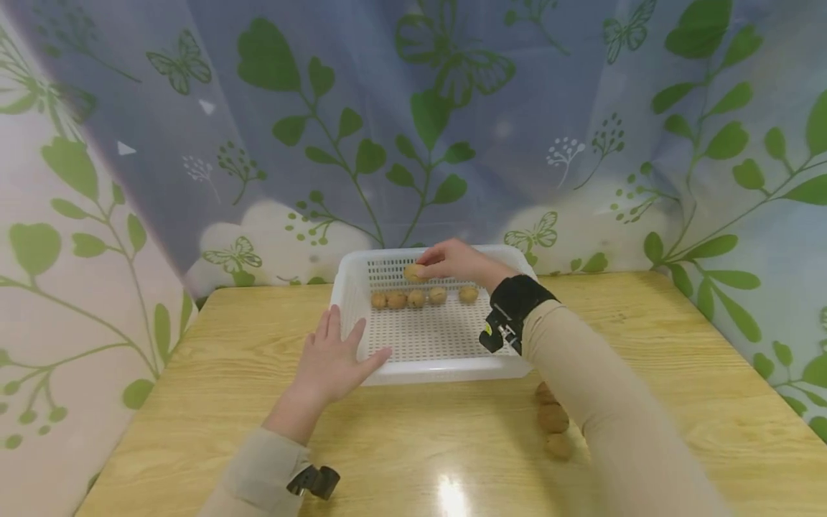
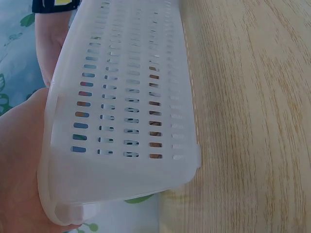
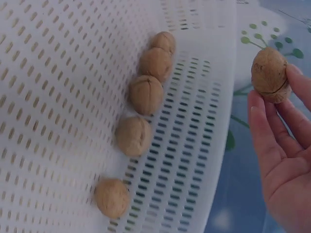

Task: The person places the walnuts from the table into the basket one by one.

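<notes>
My right hand (image 1: 455,260) pinches a walnut (image 3: 270,75) between thumb and fingertips, above the back wall of a white plastic basket (image 1: 446,370). Inside, several walnuts (image 3: 146,94) lie in a row along the foot of that wall, with a gap before the last walnut (image 1: 468,294) on the right. My left hand (image 1: 332,359) rests on the basket's left front rim, fingers straight and spread. In the left wrist view, part of the left hand (image 2: 22,160) shows beside the slotted basket wall (image 2: 121,177).
Several loose walnuts (image 1: 553,418) lie on the wooden table (image 1: 413,445) in front of the basket's right corner, partly hidden by my right sleeve (image 1: 601,388). A curtain (image 1: 362,93) with leaves and butterflies hangs right behind the table's back edge.
</notes>
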{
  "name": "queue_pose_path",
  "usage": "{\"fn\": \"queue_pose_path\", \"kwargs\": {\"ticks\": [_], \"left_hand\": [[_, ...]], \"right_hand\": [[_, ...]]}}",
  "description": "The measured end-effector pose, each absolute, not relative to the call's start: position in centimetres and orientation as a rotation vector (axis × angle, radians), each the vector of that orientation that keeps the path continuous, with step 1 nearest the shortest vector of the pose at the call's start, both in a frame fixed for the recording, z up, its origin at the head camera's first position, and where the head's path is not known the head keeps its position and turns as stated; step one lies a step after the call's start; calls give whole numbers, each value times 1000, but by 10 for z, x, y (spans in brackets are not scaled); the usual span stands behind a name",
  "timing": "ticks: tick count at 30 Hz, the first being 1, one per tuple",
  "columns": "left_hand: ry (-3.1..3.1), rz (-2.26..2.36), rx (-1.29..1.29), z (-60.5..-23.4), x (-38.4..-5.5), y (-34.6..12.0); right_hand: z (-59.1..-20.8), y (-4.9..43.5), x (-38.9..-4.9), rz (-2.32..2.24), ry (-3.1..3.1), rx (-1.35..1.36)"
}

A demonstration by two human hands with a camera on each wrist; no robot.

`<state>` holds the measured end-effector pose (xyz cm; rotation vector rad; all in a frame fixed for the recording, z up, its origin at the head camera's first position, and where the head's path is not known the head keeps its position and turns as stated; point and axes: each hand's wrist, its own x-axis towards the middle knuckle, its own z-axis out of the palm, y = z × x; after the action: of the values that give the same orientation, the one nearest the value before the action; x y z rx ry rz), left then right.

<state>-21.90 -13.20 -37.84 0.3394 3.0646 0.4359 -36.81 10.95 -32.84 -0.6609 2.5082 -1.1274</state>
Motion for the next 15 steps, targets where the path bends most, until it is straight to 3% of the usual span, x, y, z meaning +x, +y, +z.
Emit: {"fn": "queue_pose_path", "kwargs": {"ticks": [15], "left_hand": [[3123,419,367,-381,-219,-131]], "right_hand": [[-389,53,-384,-865,2532,-824]]}}
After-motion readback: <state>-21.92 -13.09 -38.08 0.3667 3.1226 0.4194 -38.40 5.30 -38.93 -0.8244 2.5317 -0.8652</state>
